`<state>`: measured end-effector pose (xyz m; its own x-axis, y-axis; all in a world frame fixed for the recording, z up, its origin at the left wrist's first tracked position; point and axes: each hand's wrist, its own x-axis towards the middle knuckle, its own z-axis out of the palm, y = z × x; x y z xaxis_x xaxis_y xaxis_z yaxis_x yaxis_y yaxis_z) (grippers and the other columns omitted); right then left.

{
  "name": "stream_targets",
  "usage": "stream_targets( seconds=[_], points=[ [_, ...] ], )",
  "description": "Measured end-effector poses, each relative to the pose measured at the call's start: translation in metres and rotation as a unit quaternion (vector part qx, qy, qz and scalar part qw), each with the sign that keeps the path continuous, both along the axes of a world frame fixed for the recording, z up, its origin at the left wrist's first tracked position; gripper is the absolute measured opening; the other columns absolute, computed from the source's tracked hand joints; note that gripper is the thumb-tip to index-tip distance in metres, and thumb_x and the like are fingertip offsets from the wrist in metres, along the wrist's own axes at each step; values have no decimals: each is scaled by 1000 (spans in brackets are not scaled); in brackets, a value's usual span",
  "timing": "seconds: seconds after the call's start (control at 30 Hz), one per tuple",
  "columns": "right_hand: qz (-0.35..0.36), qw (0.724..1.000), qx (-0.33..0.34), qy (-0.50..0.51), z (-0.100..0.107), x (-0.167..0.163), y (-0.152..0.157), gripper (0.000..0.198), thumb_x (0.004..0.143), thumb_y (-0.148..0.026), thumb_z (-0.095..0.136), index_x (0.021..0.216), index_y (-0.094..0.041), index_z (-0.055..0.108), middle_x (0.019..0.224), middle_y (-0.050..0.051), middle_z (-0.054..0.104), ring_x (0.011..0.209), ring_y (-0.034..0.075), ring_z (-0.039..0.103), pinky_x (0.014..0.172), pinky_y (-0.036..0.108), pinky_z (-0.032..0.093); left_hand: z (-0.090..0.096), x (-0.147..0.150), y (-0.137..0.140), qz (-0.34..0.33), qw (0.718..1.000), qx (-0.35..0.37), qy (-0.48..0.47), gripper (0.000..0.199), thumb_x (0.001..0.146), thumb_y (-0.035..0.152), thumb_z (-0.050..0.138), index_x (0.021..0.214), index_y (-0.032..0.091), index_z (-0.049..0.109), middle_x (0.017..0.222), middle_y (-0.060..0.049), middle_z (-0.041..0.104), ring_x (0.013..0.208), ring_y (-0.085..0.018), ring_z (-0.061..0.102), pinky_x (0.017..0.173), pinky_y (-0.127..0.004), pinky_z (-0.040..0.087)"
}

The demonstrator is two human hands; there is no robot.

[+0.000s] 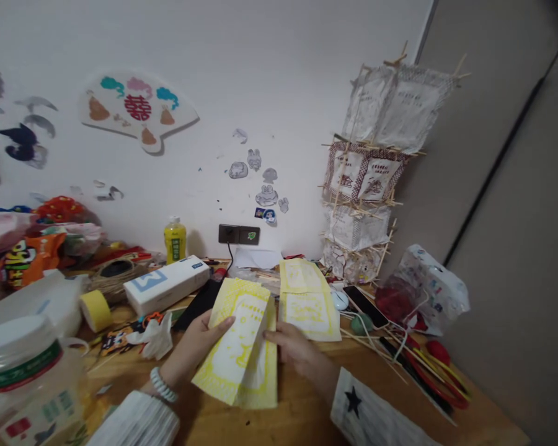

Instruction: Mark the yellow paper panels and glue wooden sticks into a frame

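Between my hands is a sheet of paper (230,347) with yellow drawings and a yellow patterned border, folded so that one panel stands at an angle to the other. My left hand (209,337) grips its left edge, thumb on the front. At its right edge, my right hand (291,347) pinches the other panel between thumb and fingers. Just behind the right hand, a second yellow-bordered sheet (309,316) lies on the wooden table (307,415). The sheet's lower edge hangs a little above the tabletop.
On the left stand a large plastic jar (28,384), yellow tape (95,311), a tissue box (167,285) and a drink bottle (175,240). To the right are a phone (365,306), scissors (441,378) and a plastic bag (428,285). A tiered stick-and-paper lantern (367,173) rises behind.
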<state>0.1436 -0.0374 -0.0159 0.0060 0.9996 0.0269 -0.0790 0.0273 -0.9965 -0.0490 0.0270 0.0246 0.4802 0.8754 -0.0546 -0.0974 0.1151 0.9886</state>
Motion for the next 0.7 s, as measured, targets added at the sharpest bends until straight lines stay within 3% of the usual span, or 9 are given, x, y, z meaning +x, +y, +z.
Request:
stream_targets(
  seconds=[0.1,0.2,0.37,0.53,0.7],
  points=[
    [-50,997,41,-37,8,22,1,54,60,-60,69,85,-13,68,85,12,72,80,26,67,77,40,50,-9,0,9,12,999,28,30,52,56,57,73,85,16,59,65,-7,71,56,-23,65,52,-32,52],
    [-92,991,41,-87,14,44,3,51,61,-62,66,79,-15,68,77,9,72,78,26,66,69,39,51,-18,1,15,25,998,49,37,49,58,59,70,78,15,61,61,-5,69,53,-20,62,49,-29,49],
    [-125,975,20,-185,20,68,1,35,67,-50,63,68,-15,67,65,5,68,62,21,61,54,31,47,-28,3,19,55,993,92,54,45,58,58,69,70,15,62,59,-3,65,56,-19,60,47,-26,45],
    [-112,952,-26,-283,30,97,-18,24,67,-37,59,58,-15,64,53,2,63,51,16,56,48,25,41,-28,-5,26,98,983,128,83,41,59,55,68,63,15,62,56,-2,63,59,-20,58,46,-24,41],
    [-132,903,-71,-402,35,126,-55,14,60,-24,61,48,-17,60,42,-1,55,40,14,50,42,23,35,-20,-13,31,141,975,147,92,39,61,54,67,70,16,65,67,-4,68,72,-24,60,56,-25,46]
  ],
)
